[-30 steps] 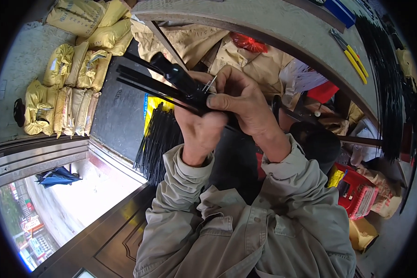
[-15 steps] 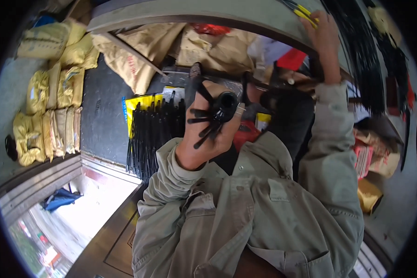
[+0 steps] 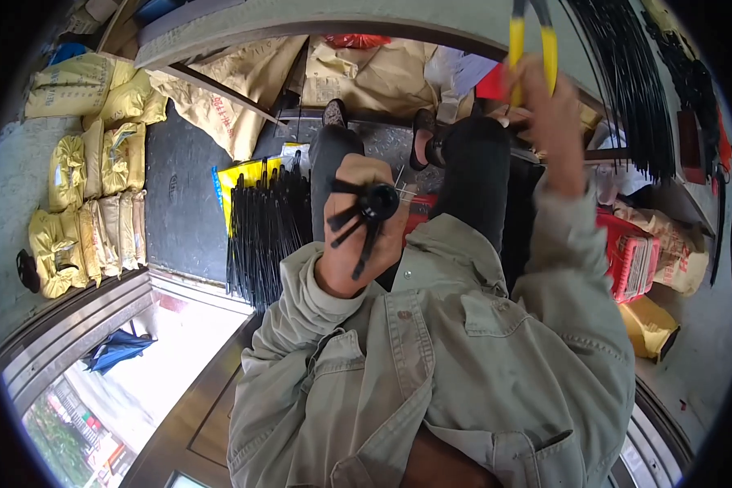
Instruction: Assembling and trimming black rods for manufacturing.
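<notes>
My left hand (image 3: 388, 236) is closed around a black umbrella frame (image 3: 380, 201), seen nearly end-on. Its round hub faces up and several short black rib ends fan out to the left and down. Thin metal wires (image 3: 403, 192) stick out beside the fingers. Up at the right, my right hand (image 3: 555, 122), smeared by motion, grips pliers (image 3: 550, 57) with yellow handles spread apart. Their jaws reach beyond the bench edge and are partly cut off. The pliers are well apart from the frame.
A grey bench (image 3: 431, 16) spans the top. Stacks of black umbrella frames (image 3: 264, 220) stand left of my legs, and more black rods (image 3: 626, 106) hang at the right. Brown sacks (image 3: 382, 77) lie under the bench. A red basket (image 3: 630, 256) sits at the right; yellow packages (image 3: 65, 175) line the left.
My right hand with the pliers has come down and left from the bench, and the handles are now upright. My left hand and the frame have shifted slightly left and down.
</notes>
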Action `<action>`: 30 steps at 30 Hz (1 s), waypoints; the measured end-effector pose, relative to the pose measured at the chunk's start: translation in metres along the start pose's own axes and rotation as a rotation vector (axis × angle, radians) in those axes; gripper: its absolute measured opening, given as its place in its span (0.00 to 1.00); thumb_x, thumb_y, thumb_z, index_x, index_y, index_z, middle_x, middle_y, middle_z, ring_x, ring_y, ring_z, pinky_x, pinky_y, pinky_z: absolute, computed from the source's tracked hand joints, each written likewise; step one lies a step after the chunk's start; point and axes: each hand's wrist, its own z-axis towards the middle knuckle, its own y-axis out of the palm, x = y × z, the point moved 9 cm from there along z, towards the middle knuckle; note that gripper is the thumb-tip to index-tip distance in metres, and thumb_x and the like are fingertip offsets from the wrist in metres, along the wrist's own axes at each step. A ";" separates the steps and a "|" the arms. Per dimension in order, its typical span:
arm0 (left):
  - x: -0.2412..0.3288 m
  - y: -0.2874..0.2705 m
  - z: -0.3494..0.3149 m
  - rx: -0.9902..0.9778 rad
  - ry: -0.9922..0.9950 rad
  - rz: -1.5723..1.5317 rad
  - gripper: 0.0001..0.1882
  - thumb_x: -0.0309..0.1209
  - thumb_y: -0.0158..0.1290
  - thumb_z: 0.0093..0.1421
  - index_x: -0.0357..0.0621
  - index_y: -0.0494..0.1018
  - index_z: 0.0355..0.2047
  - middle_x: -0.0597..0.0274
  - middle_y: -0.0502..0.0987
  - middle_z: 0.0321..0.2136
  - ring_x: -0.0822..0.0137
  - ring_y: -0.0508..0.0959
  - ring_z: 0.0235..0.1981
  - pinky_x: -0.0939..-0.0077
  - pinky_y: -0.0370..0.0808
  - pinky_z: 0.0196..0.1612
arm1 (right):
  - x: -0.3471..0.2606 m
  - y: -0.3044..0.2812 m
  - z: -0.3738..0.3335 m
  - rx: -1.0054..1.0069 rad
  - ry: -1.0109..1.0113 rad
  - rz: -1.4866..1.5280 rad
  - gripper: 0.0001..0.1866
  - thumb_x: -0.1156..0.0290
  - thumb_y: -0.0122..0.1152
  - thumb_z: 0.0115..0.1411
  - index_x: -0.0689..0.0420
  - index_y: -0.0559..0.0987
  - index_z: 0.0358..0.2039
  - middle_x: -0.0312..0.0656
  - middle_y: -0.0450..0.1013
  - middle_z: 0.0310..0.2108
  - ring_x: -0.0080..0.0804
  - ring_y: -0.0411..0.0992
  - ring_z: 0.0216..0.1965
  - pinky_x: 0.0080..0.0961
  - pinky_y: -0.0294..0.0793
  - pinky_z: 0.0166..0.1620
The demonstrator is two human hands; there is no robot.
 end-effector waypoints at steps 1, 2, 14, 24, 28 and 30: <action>0.002 -0.001 -0.002 0.043 0.054 0.013 0.11 0.17 0.50 0.49 0.37 0.62 0.32 0.57 0.66 0.28 0.65 0.68 0.28 0.76 0.65 0.33 | -0.014 0.030 -0.031 -0.106 -0.017 0.182 0.10 0.67 0.55 0.54 0.62 0.75 0.28 0.35 0.69 0.22 0.20 0.67 0.24 0.17 0.67 0.29; 0.005 -0.001 -0.003 0.080 0.112 0.020 0.09 0.19 0.49 0.50 0.36 0.62 0.32 0.55 0.66 0.28 0.64 0.68 0.27 0.76 0.65 0.32 | -0.035 0.053 -0.057 -0.174 0.062 0.414 0.06 0.74 0.60 0.49 0.63 0.77 0.27 0.35 0.69 0.23 0.20 0.66 0.25 0.18 0.67 0.29; 0.010 0.006 0.001 -0.003 0.092 0.000 0.08 0.20 0.47 0.52 0.35 0.62 0.32 0.54 0.66 0.28 0.62 0.69 0.29 0.75 0.66 0.32 | -0.050 0.087 -0.078 -0.183 -0.004 0.574 0.07 0.81 0.64 0.45 0.66 0.76 0.27 0.42 0.66 0.35 0.26 0.64 0.33 0.20 0.67 0.36; -0.005 -0.004 0.002 0.076 0.079 -0.068 0.09 0.17 0.49 0.50 0.36 0.62 0.31 0.56 0.66 0.29 0.62 0.69 0.29 0.74 0.66 0.32 | -0.078 0.080 -0.086 -0.285 -0.264 0.385 0.12 0.82 0.63 0.45 0.66 0.75 0.33 0.46 0.64 0.40 0.29 0.66 0.35 0.20 0.66 0.39; -0.016 -0.003 0.012 -0.008 -0.104 -0.233 0.09 0.17 0.49 0.50 0.35 0.62 0.31 0.56 0.66 0.29 0.63 0.68 0.29 0.76 0.64 0.32 | -0.075 0.036 -0.072 -0.074 -0.447 -0.186 0.15 0.80 0.63 0.45 0.63 0.74 0.37 0.42 0.65 0.42 0.33 0.67 0.41 0.29 0.65 0.45; -0.014 -0.001 0.015 -0.096 -0.090 -0.180 0.11 0.17 0.47 0.51 0.36 0.60 0.34 0.57 0.64 0.30 0.68 0.67 0.29 0.76 0.67 0.34 | -0.103 0.034 -0.070 0.080 -0.785 -0.961 0.14 0.76 0.64 0.46 0.57 0.75 0.35 0.38 0.66 0.43 0.34 0.67 0.45 0.36 0.58 0.53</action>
